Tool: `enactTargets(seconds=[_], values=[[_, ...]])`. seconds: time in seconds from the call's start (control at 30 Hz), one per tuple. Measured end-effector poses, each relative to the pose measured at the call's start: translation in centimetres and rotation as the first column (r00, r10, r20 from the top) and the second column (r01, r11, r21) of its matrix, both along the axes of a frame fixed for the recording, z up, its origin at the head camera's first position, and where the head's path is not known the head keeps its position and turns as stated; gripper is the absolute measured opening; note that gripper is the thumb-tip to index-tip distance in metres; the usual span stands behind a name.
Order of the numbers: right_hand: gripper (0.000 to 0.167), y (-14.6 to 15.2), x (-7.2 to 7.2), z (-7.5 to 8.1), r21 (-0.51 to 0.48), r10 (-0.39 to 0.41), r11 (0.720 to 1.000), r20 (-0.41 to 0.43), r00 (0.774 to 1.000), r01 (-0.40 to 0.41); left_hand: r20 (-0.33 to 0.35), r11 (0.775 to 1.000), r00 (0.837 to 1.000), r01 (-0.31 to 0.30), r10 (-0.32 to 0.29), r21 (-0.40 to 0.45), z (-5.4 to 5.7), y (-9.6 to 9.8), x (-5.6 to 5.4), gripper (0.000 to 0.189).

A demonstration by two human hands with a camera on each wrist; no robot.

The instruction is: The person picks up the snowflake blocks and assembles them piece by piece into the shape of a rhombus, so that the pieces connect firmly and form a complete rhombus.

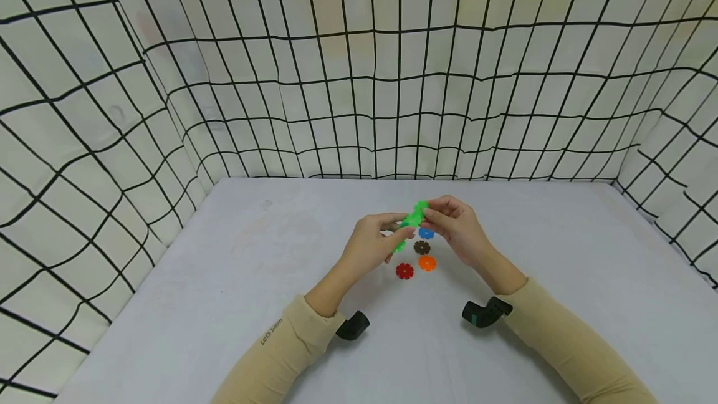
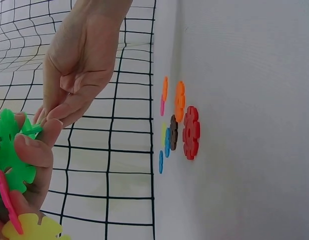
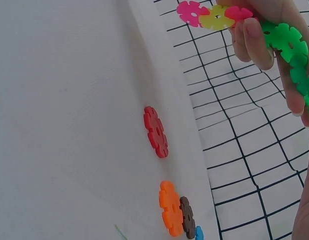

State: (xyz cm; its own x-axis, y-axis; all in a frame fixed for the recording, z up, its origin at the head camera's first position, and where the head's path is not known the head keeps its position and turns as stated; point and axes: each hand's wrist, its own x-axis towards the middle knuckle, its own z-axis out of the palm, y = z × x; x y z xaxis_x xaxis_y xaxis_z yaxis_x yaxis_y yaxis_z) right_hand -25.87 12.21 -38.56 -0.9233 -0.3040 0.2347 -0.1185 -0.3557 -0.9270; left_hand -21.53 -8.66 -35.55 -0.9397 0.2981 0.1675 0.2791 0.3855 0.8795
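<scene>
My left hand (image 1: 364, 243) holds a chain of interlocked plastic snowflake discs. Green discs (image 1: 415, 217) run up from its fingertips, and in the right wrist view pink discs (image 3: 189, 13) and a yellow disc (image 3: 216, 18) stick out on the other side of the hand. At the far end of the green section, my right hand (image 1: 457, 229) pinches the topmost disc between thumb and fingers. Both hands are raised above the table. The left wrist view catches the green discs (image 2: 14, 155) close up, partly covered by the left thumb.
Below the hands, loose discs lie flat on the white table (image 1: 235, 304): red (image 1: 404, 271), orange (image 1: 427, 263), brown (image 1: 422, 247) and blue (image 1: 427, 234). Further discs, including a pink one (image 2: 162, 105), appear behind them. A black grid netting (image 1: 359, 80) surrounds the table's back and sides.
</scene>
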Motion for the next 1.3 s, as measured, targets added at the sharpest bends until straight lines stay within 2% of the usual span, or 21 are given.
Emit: enactTargets(seconds=[0.17,0.37,0.47,0.63,0.83,1.0,1.2,1.3], values=[[0.034,-0.1,0.4,0.1,-0.005,0.014,1.000,0.007,1.000,-0.014,0.000,1.000,1.000,0.008,-0.008,-0.007,0.0,-0.1,0.1,0.043],[0.032,0.0,0.7,0.7,0.007,0.002,1.000,-0.050,0.999,-0.002,-0.015,1.000,1.000,0.022,-0.021,0.018,0.5,-0.1,0.1,0.042],[0.030,0.1,0.5,0.9,0.022,0.020,1.000,-0.048,0.999,-0.019,0.015,1.000,1.000,0.027,-0.027,0.008,0.4,0.0,0.0,0.042],[0.029,0.4,0.2,0.9,0.057,0.035,0.998,-0.012,0.999,-0.034,0.098,0.997,0.993,0.070,-0.067,-0.018,0.2,-0.1,-0.2,0.049],[0.027,0.9,-0.2,0.9,0.061,0.027,0.998,-0.009,1.000,-0.026,0.201,0.993,0.973,0.117,-0.110,-0.021,0.2,-0.4,-0.6,0.056],[0.029,1.4,-0.5,0.9,0.016,0.041,0.999,-0.003,0.999,-0.041,0.224,0.986,0.960,0.161,-0.166,0.037,0.2,-0.7,-0.8,0.048],[0.029,1.7,-0.5,1.1,-0.011,0.035,0.999,0.035,0.999,-0.035,0.273,0.988,0.950,0.135,-0.150,0.071,0.2,-0.9,-1.0,0.049],[0.030,1.9,-0.6,1.2,-0.030,0.018,0.999,0.049,0.999,-0.016,0.350,0.986,0.923,0.129,-0.157,0.104,0.3,-1.2,-1.2,0.052]])
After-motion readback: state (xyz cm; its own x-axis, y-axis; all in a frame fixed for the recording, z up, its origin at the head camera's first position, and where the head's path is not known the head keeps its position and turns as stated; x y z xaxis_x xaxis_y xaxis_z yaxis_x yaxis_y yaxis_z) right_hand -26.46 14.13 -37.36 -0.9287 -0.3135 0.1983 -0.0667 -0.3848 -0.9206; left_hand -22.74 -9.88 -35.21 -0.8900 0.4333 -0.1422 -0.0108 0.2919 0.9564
